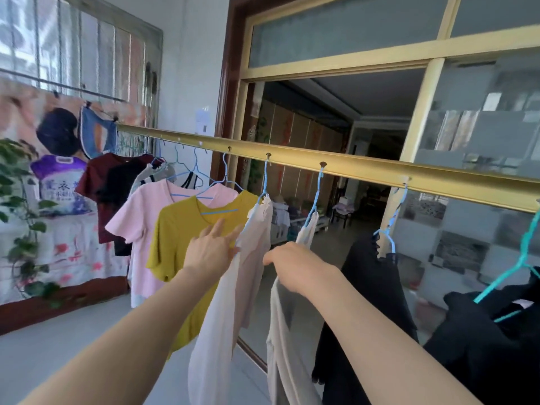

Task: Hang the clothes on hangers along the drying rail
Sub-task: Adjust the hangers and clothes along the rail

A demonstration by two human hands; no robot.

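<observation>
1. Right hand (295, 267), nearest the lens: fingers curled down over the shoulder of the grey-white top (280, 331). Looks like a grip, but the fingertips are hidden.
2. Left hand (211, 252): fingers straight, slightly spread, flat against the edge of the sheer white top (254, 258), gripping nothing.
3. Both tops hang on blue hangers (265, 182) from the gold rail (365, 172), between the yellow tee (178, 238) and a black garment (377, 287).
4. Handling: probably thin, light, limp fabric that slides off wire shoulders easily. Hold at the shoulder seams or hanger neck, not the hem.
</observation>
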